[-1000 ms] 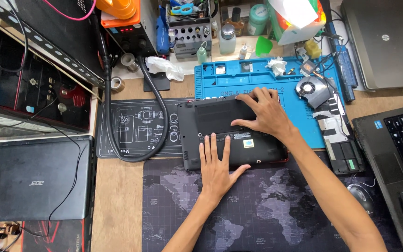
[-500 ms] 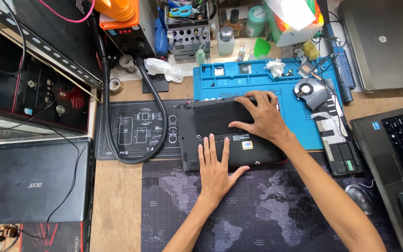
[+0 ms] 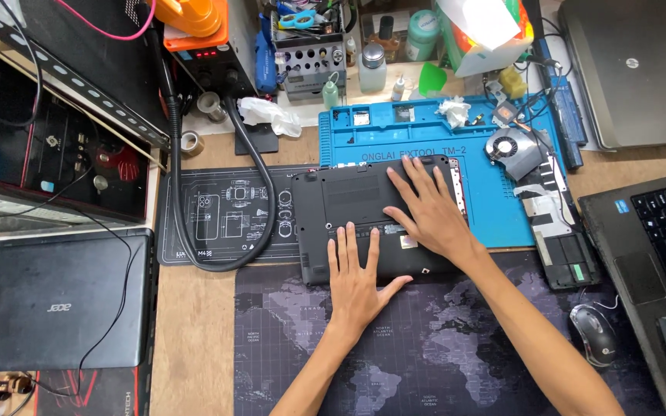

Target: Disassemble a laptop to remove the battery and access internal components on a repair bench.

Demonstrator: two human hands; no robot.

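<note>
between the earlier frame and this one little had shifted: both hands stayed flat on the upturned black netbook [image 3: 348, 202], with only a slight nudge of the whole view. the left hand [image 3: 358, 271] lay palm down with fingers straight and spread on the near edge of the base, gripping nothing; the right hand [image 3: 425, 212] was likewise open and flat, pressing the panel near the middle right, closed on nothing. the netbook sat bottom up at the centre of the frame, straddling the blue repair mat [image 3: 495, 185], the black schematic mat [image 3: 217, 212] to its left and the dark world-map desk mat [image 3: 464, 354] below. judged from that, the bottom cover looked seated and was being pressed home or felt over; no screwdriver was in hand, and whether its screws were in could not be told. a loose cooling fan [image 3: 509, 148] lay on the blue mat at upper right. room was tight above, where the hot-air hose [image 3: 260, 166] curled close on the left and bottles crowded the back; the map mat below offered the open room, a mouse [image 3: 597, 333] at lower right and a closed black laptop [image 3: 59, 300] at lower left.
</note>
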